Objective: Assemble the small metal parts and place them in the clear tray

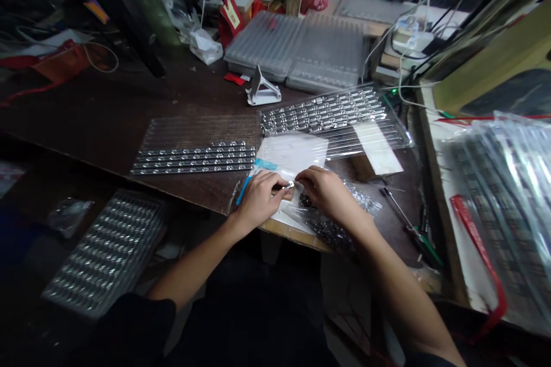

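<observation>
From the head view, taking the hands as the clock's centre, I see the left hand (258, 198) pinching a small shiny metal piece (290, 184) between thumb and fingers, over the near edge of the table (107, 103). The right hand (321, 186) is just beside it, fingertips drawn together; whether something tiny sits between them I can't tell. At ten o'clock lies a thin ribbed plastic tray (193, 129): slim, silvery, knobbly pieces line its near rows, one of these only partly filled, while the far grooves show only see-through plastic. The clear tray (400, 123) at one o'clock looks about half done, its far rows glinting with metal and its near ones plain ridges, with a pale, squared block (376, 149) at two. Close by at four o'clock, a loose, glittery heap of small parts (333, 232) in crinkled film suggests plenty is left. Beyond it lies a slim metal-shafted tool (402, 212) with a green handle. A stack of filled trays (103, 252) sits low at eight, glossy plastic-wrapped stacks (508, 206) at three, and cloudy, boxy plastic cases (297, 46) at twelve.
</observation>
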`<state>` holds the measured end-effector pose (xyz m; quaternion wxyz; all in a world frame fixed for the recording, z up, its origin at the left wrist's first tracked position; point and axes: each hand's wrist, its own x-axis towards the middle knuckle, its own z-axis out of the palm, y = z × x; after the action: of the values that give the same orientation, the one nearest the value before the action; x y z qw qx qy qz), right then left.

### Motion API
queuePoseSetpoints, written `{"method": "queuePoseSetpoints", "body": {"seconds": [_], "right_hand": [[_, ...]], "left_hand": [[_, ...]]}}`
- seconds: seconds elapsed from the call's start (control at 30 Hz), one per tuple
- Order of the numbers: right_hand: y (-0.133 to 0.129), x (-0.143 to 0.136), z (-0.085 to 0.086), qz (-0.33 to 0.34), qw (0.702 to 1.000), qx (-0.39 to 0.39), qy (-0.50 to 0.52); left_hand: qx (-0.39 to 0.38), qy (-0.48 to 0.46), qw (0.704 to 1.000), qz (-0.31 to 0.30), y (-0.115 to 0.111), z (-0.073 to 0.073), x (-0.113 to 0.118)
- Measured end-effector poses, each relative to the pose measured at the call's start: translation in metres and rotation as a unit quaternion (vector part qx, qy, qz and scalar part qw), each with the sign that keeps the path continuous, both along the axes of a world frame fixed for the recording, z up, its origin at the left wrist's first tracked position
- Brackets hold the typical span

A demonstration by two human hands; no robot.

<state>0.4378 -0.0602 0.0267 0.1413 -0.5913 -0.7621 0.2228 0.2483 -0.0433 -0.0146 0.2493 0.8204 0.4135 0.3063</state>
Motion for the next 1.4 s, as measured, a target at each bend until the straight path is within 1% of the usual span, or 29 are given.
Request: {"method": "queuePoseSetpoints", "body": {"seconds": [0.1,0.2,0.27,0.3,0.37,0.43,0.5,0.57,0.63,0.7,0.83,0.93,1.07,1.17,1.2,1.27,1.33,1.4], "right_hand": [[0.001,-0.003,-0.004,-0.007,1.0,0.008,-0.011],[0.0,-0.012,-0.005,-0.009,1.0,-0.003,-0.019],[-0.001,-0.019,-0.005,0.008,1.0,-0.014,-0.001],[-0.001,-0.022,-0.004,0.024,1.0,-0.016,0.011],[-0.003,-0.028,-0.004,0.055,0.998,-0.011,0.02],[-0.005,-0.031,-0.003,0.073,0.997,0.001,-0.007],[-0.008,-0.034,-0.001,0.086,0.994,0.011,-0.06],[-0.011,-0.036,0.001,0.107,0.988,0.022,-0.112],[-0.013,-0.039,0.004,0.124,0.982,0.029,-0.143],[-0.014,-0.039,0.005,0.125,0.981,0.027,-0.143],[-0.013,-0.031,0.009,0.118,0.99,0.019,-0.079],[-0.011,-0.015,0.014,0.088,0.994,0.014,-0.066],[-0.01,0.009,0.022,0.049,0.991,-0.022,-0.119],[-0.011,0.015,0.024,0.041,0.987,-0.048,-0.147],[-0.012,0.014,0.024,0.041,0.986,-0.053,-0.152],[-0.013,0.01,0.024,0.044,0.985,-0.056,-0.157],[-0.013,0.008,0.023,0.046,0.986,-0.057,-0.152],[-0.011,0.008,0.021,0.052,0.989,-0.059,-0.124]], "left_hand": [[-0.006,-0.015,1.0,-0.004,-0.004,0.002,0.0],[-0.011,-0.088,0.996,0.028,-0.006,0.007,-0.005],[-0.01,-0.12,0.991,0.059,0.001,0.013,-0.015],[-0.005,-0.119,0.99,0.072,0.008,0.017,-0.022],[0.019,-0.09,0.992,0.087,0.029,0.025,-0.036],[0.047,-0.047,0.994,0.085,0.057,0.031,-0.048],[0.051,0.002,0.997,0.064,0.083,0.033,-0.056],[0.045,0.046,0.997,0.042,0.101,0.031,-0.061],[0.046,0.084,0.995,0.033,0.111,0.028,-0.064],[0.057,0.114,0.991,0.04,0.115,0.025,-0.066],[0.081,0.17,0.98,0.058,0.116,0.023,-0.069],[0.091,0.208,0.972,0.064,0.117,0.024,-0.066],[0.094,0.235,0.965,0.072,0.117,0.026,-0.065],[0.107,0.236,0.962,0.082,0.115,0.033,-0.058],[0.11,0.228,0.964,0.08,0.115,0.037,-0.053],[0.111,0.201,0.972,0.057,0.114,0.043,-0.034],[0.109,0.166,0.98,0.017,0.115,0.048,-0.007],[0.111,0.139,0.984,-0.019,0.119,0.05,0.024]]}}
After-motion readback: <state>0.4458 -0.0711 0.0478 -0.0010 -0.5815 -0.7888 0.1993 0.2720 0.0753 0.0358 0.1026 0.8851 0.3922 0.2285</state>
